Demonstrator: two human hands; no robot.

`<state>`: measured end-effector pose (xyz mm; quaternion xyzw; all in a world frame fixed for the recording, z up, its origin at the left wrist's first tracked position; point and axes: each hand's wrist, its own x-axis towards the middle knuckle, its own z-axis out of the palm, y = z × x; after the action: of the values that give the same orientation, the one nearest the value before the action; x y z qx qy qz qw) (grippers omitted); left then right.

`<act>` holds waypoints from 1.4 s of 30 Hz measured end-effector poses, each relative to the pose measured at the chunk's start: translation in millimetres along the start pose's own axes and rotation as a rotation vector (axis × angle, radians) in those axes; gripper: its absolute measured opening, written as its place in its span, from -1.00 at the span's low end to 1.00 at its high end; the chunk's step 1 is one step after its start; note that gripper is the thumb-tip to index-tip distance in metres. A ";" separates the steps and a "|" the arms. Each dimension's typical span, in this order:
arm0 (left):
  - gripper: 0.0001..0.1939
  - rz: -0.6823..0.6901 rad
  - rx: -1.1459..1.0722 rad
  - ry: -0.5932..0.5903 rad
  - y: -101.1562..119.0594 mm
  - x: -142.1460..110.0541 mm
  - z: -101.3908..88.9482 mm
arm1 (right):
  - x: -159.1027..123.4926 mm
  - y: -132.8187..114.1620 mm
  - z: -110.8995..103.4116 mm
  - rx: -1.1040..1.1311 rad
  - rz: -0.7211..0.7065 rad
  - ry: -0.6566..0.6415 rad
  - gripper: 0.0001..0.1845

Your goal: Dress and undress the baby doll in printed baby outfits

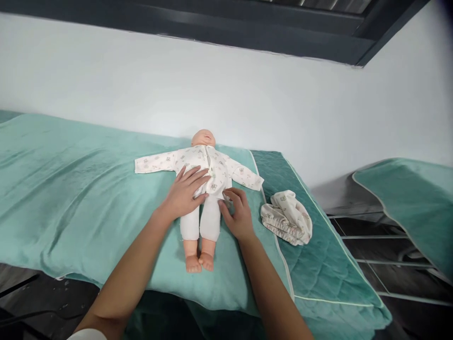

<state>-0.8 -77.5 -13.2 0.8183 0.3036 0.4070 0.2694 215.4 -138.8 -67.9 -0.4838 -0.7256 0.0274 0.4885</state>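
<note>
left hand lying spread on doll shirt | right hand curling at hem, pinch unclear | likely smoothing; next needing light tug

Dark frame above white wall

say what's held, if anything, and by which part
Right hand seems to pinch the white printed fabric shirt by its lower hem; left hand lies open on it.
</note>
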 end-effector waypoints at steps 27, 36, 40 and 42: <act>-0.62 -0.127 0.041 0.347 -21.9 -5.7 8.1 | 41.2 26.9 13.1 0.912 0.758 0.365 -0.66; -0.70 -0.326 -0.425 0.906 -36.2 -2.8 2.1 | 38.9 47.1 2.6 1.130 0.832 0.763 -0.77; -0.69 -0.362 -0.579 1.171 -44.4 -3.1 -6.4 | 35.2 52.2 3.0 1.123 0.802 0.752 -0.75; -0.72 -0.359 -0.575 1.253 -46.2 -4.3 -9.1 | 34.6 53.7 3.2 1.095 0.782 0.744 -0.74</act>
<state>-23.2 -47.8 -42.4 0.2642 0.4120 0.8143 0.3122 247.4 -83.8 -73.4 -0.3716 -0.1726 0.3889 0.8252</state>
